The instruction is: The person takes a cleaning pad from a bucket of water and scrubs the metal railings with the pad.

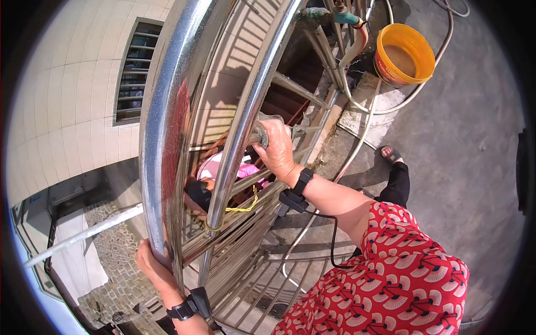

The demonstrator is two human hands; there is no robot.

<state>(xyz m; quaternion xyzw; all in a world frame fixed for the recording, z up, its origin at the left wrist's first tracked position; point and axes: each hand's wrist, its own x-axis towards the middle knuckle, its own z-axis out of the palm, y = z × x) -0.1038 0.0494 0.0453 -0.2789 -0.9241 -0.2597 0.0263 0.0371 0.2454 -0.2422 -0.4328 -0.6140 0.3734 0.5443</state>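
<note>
My left hand (155, 269) is closed round the lower part of the wide, shiny metal handrail (153, 134). My right hand (277, 149) is closed on a grey, rough-looking wad (259, 134), perhaps a rag or scouring pad. It presses this wad against the thinner metal rail (239, 131) beside the handrail. The fingers partly hide the wad, so its exact kind cannot be made out. Metal balusters (237, 237) run below both hands.
A yellow bucket (399, 56) with murky water stands on the concrete floor at the upper right. A pale hose (363, 139) winds across the floor. Beyond the railing are a stairwell (287, 97), pink and black items (248, 170) and a paved ground far below.
</note>
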